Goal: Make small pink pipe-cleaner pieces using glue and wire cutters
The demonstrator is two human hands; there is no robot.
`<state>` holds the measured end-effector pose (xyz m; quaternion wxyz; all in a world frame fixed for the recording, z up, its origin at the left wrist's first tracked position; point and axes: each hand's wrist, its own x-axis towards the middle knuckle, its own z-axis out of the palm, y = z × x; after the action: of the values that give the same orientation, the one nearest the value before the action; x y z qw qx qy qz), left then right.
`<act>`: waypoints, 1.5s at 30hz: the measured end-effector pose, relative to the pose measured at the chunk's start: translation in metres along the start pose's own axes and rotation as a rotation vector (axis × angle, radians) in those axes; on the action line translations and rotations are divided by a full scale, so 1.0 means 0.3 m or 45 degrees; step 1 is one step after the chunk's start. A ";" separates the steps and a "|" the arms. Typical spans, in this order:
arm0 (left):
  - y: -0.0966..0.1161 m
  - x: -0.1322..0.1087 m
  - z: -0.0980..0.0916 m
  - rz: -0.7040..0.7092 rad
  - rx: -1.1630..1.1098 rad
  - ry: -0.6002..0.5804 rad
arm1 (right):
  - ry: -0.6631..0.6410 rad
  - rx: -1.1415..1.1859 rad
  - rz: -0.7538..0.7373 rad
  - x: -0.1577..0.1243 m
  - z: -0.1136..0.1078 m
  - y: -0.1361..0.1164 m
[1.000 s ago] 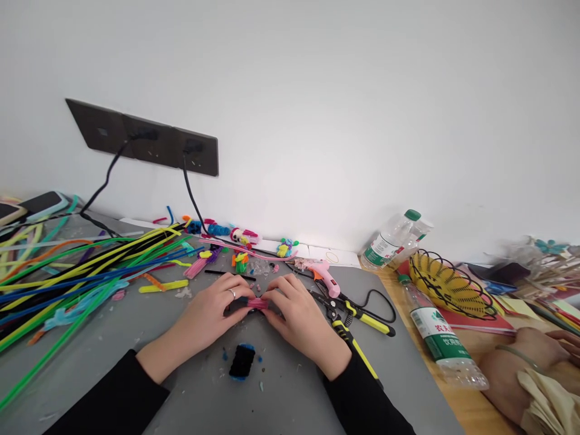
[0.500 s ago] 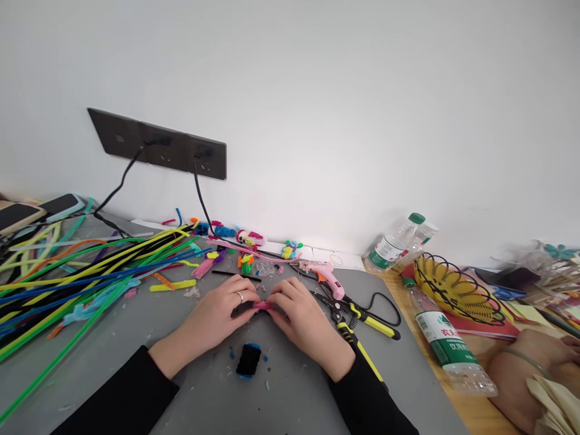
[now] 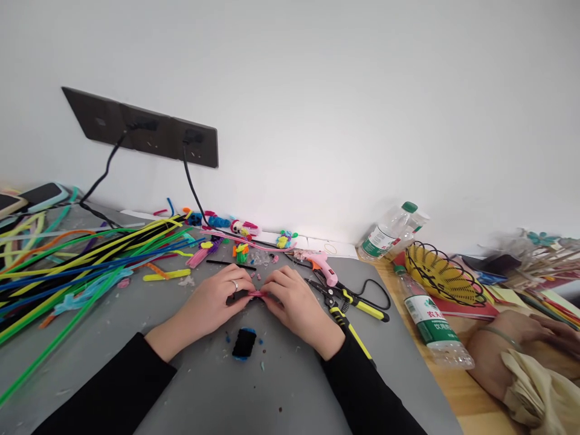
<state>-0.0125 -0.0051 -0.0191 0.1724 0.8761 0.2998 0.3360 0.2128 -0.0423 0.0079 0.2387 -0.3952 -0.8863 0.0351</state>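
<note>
A yellow basket [image 3: 437, 272] sits near a clear bottle [image 3: 454, 355] on its side; I can't make out their contents. Over the grey mat [image 3: 217, 399], the left hand [image 3: 216, 297] and right hand [image 3: 292, 302] curl inward, fingertips pinching a pink strip [image 3: 257, 294] between them. The bottle's label [image 3: 428, 317] shows "饮用".

Single head view, taken from above and behind the forearms [image 3: 120, 374], facing forward and down. The mat [image 3: 254, 399] fills the lower frame; the wall [image 3: 317, 121] fills the upper. Left hand [image 3: 211, 302] and right hand [image 3: 294, 305] sit near, slightly below centre. A co-worker's hand [image 3: 516, 328] falls at the right margin.
</note>
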 end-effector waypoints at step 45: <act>0.048 0.046 -0.096 -0.904 -0.678 0.526 | 0.478 -0.326 0.321 0.138 0.035 0.046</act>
<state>-0.0184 -0.0042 0.0155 0.4313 0.5604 0.5116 0.4881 0.1938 -0.0018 0.0117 0.3410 -0.5290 -0.7675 -0.1220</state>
